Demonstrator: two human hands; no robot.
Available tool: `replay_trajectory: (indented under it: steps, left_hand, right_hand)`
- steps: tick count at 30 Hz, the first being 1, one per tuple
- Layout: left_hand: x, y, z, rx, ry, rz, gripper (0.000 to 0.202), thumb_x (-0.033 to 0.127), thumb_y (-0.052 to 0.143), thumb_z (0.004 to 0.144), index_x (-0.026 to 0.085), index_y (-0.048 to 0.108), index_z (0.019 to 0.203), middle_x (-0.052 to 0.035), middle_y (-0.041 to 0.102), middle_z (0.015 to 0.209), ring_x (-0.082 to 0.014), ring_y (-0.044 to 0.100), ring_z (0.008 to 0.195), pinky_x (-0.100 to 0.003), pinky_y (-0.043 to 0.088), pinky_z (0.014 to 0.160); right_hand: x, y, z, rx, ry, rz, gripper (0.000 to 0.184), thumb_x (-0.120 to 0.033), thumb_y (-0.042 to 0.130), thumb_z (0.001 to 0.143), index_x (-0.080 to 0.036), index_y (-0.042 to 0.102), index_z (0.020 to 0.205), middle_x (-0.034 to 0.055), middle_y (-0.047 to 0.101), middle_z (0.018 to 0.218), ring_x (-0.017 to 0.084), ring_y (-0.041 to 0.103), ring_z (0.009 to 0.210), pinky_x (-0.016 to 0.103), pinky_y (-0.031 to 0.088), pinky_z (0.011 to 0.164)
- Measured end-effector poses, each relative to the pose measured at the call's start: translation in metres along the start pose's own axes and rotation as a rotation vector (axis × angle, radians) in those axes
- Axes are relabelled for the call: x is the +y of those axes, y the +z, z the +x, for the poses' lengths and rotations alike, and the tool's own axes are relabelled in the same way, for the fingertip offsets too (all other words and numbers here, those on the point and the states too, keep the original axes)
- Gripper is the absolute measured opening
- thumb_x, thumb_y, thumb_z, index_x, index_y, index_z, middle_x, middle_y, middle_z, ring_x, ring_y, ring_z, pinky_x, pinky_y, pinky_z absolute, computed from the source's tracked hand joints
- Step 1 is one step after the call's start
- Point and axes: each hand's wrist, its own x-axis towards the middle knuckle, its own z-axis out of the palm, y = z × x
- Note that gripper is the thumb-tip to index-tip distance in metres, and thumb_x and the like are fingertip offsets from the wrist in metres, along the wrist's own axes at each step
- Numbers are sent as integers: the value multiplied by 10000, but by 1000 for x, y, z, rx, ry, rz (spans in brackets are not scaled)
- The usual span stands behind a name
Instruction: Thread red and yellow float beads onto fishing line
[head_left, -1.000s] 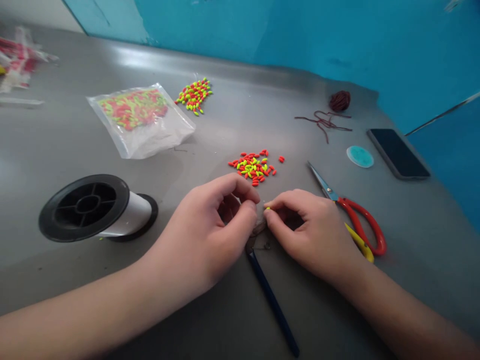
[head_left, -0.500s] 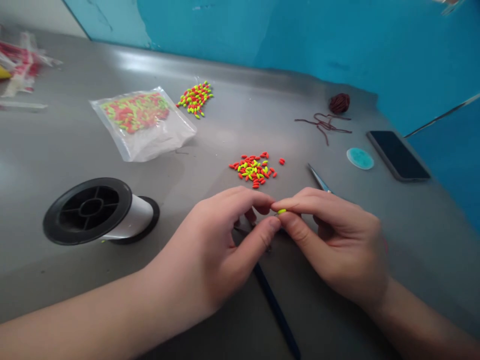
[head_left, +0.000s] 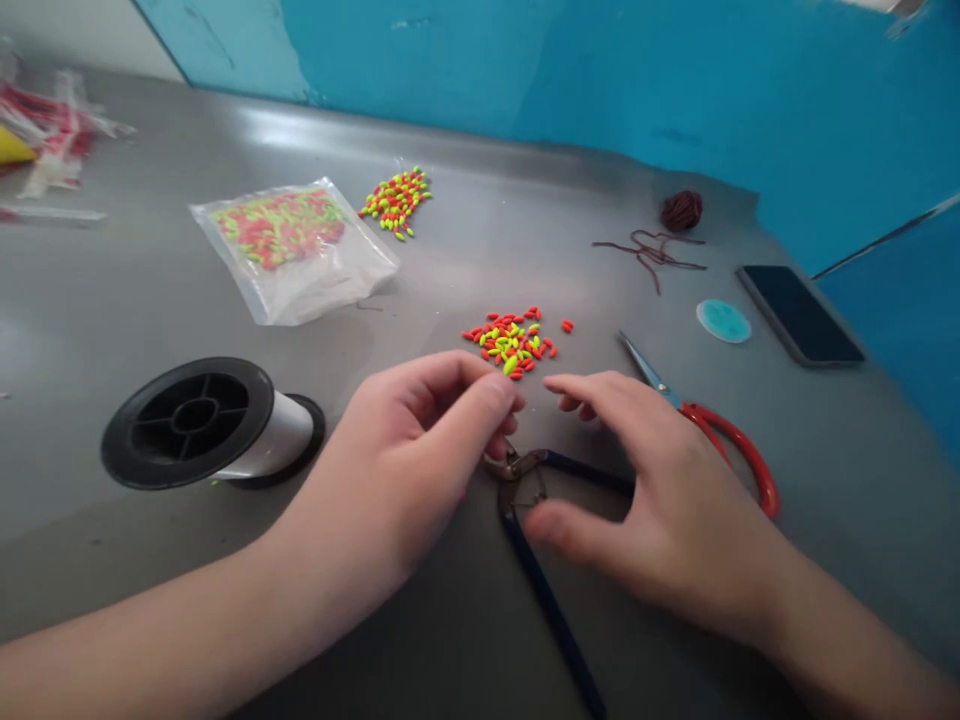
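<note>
My left hand [head_left: 420, 450] is closed in a pinch, thumb against index finger. At its fingertips shows a yellow-green bead [head_left: 511, 366], looking larger than the loose ones behind; any thread on it is too fine to make out. My right hand [head_left: 660, 490] is open, thumb and fingers spread with nothing between them. Below both hands lie blue-handled pliers [head_left: 551, 600], partly hidden by the right hand. Just beyond the fingers is a small pile of red and yellow-green beads [head_left: 499, 330]. Red-handled scissors [head_left: 739, 450] rest beside the right hand.
On the left stands a spool of clear line [head_left: 266, 440]. Behind it are a bag of beads [head_left: 300, 270] and another bead pile [head_left: 397, 205]. At right lie brown yarn [head_left: 681, 210], a turquoise disc [head_left: 724, 320] and a phone [head_left: 802, 315]. Plastic packaging [head_left: 64, 130] lies far left.
My hands have come apart. The right hand let go of the bead, opened and moved slightly down, uncovering the pliers' head and scissor handles. The bead is now at my left fingertips.
</note>
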Motion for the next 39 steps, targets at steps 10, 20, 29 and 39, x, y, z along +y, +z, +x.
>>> replay_trajectory:
  steps: [10,20,29,39]
  left_hand:
    - [-5,-3,0,144,31,-169,282,326,643,1065,241,697,801,36,714,792,-140,682,766,-237,508,688]
    - [-1,0,2,134,5,-176,270,258,634,1039,228,652,771,37,599,667,-112,532,556,-228,425,509]
    - [-1,0,-1,127,4,-154,265,265,641,1035,240,695,777,48,556,626,-103,446,532,-216,346,451]
    - [-2,-3,1,150,8,-152,314,265,644,1019,210,614,712,63,542,594,-81,433,525,-178,344,445]
  right_hand:
    - [-7,3,-26,-136,-63,-320,700,-423,892,705,-144,669,1306,202,716,1173,441,700,1028,661,637,813]
    - [-13,-7,-20,-152,120,-91,269,-220,723,701,-263,659,959,82,734,1032,309,712,898,488,646,713]
    - [3,-25,-10,-119,324,291,339,-225,647,817,-328,788,1108,6,838,931,245,848,833,226,627,497]
    - [0,-17,-6,-57,48,-29,516,-228,724,760,-269,758,1273,75,839,1230,334,811,1058,429,681,820]
